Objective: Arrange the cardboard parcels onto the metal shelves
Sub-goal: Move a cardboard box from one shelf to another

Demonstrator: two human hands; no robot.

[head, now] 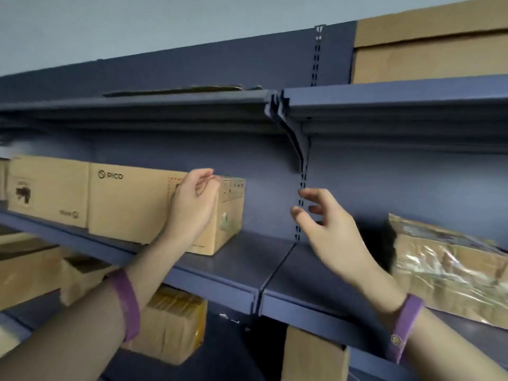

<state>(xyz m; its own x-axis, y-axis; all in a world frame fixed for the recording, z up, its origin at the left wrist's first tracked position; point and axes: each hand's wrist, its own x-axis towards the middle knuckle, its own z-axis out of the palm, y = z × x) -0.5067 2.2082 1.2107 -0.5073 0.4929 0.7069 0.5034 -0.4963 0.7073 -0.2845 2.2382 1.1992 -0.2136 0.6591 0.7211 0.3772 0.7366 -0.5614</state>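
A brown PICO cardboard parcel [132,204] stands on the blue metal shelf [247,259], with a second brown parcel [49,188] touching its left side. My left hand [192,204] is raised in front of the PICO parcel's right end, fingers loosely curled and holding nothing. My right hand [324,226] hovers over the bare shelf to the parcel's right, fingers spread and relaxed, near the slotted upright [302,193]. Both wrists wear purple bands.
A parcel wrapped in shiny tape [445,268] sits on the same shelf at the right. The upper shelf [384,105] carries a large box [428,48] and flat cardboard [176,90]. More parcels [173,325] fill the shelves below.
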